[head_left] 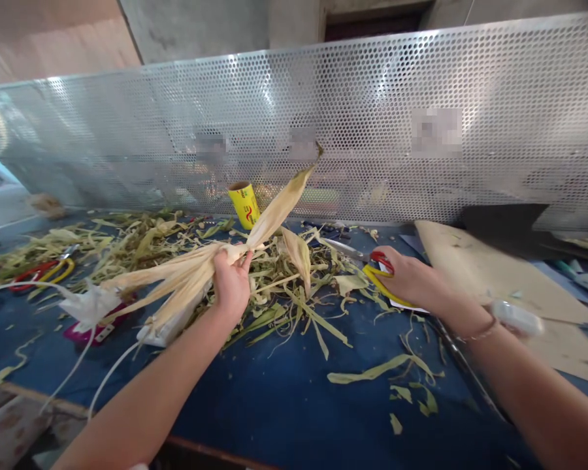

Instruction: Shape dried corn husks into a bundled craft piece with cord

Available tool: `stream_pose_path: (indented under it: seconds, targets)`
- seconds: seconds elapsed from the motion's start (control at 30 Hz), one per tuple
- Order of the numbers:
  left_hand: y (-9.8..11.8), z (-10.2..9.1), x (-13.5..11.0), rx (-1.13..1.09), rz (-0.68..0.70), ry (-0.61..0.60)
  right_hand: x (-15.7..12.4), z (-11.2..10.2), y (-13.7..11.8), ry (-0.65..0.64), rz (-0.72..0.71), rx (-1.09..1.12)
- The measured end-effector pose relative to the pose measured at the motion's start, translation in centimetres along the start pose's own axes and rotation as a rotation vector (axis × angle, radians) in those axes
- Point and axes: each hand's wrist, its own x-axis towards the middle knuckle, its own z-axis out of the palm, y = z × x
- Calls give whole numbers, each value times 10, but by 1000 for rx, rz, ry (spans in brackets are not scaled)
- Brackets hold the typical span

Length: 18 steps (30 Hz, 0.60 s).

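My left hand (231, 282) is closed round a bundle of pale dry corn husks (186, 271), whose long leaf tips stick up and to the right. My right hand (411, 277) grips scissors with red and yellow handles (379, 269); their metal blades point left over the table. A heap of green and tan husk scraps (274, 267) lies between and behind both hands on the blue table (284, 391).
A yellow roll (244, 203) stands by the perforated metal screen (372, 117). Another pair of red and yellow scissors (44, 269) lies far left. A pink and white packet (91, 320) and white cords lie at left, brown cardboard (490, 274) at right.
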Motion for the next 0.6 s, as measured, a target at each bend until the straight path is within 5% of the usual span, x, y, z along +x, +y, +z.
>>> stream_pose_path:
  seconds: [0.1, 0.33, 0.6]
  targets:
    - [2, 0, 0, 24, 10, 30, -4, 6, -13, 27, -139, 144]
    - [-9, -2, 0, 129, 85, 91, -18, 19, -48, -44, -171, 268]
    - [-28, -17, -7, 329, 169, -74, -26, 37, -67, -13, -213, 403]
